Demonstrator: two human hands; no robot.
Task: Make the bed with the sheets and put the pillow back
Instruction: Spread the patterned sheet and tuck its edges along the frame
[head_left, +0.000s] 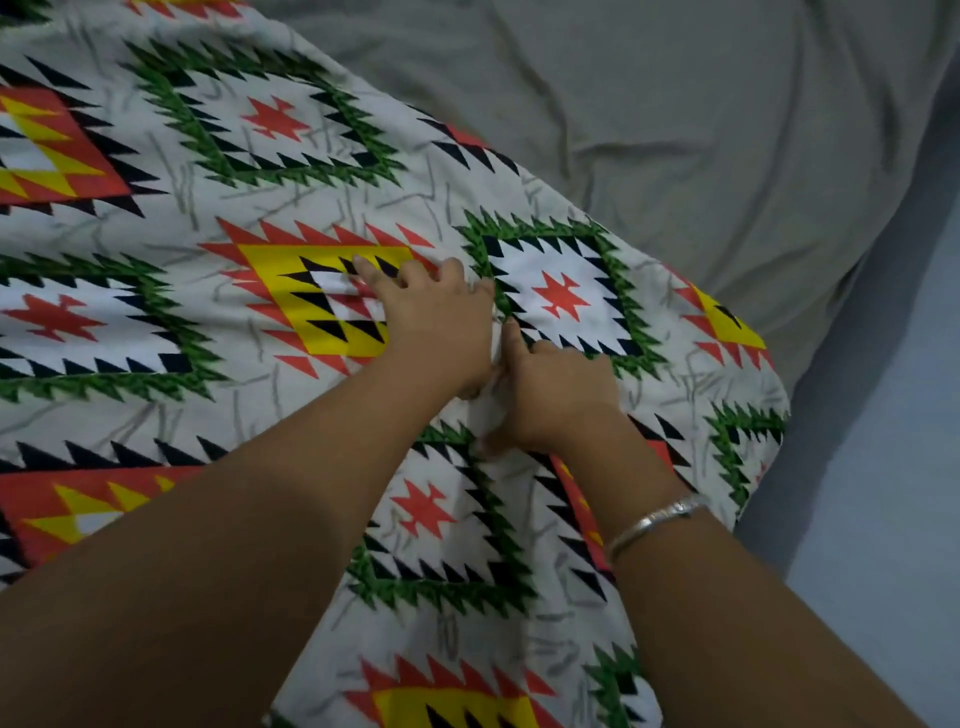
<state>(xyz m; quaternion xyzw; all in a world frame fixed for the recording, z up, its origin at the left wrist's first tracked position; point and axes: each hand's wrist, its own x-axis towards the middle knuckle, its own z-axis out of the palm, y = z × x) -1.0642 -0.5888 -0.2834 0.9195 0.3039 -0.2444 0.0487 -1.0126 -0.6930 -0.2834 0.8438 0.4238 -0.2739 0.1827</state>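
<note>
While sheet (260, 171) lies under left grip (441, 322), right grip (556, 395) pinches it.

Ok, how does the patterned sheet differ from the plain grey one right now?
The patterned sheet carries bright red, yellow, green and black motifs; the grey sheet is plain. The patterned sheet lies on top, to the left; the grey sheet shows only at the upper right. The left hand and right hand touch the patterned sheet, not the grey sheet. Both sheets lie spread out.
</note>
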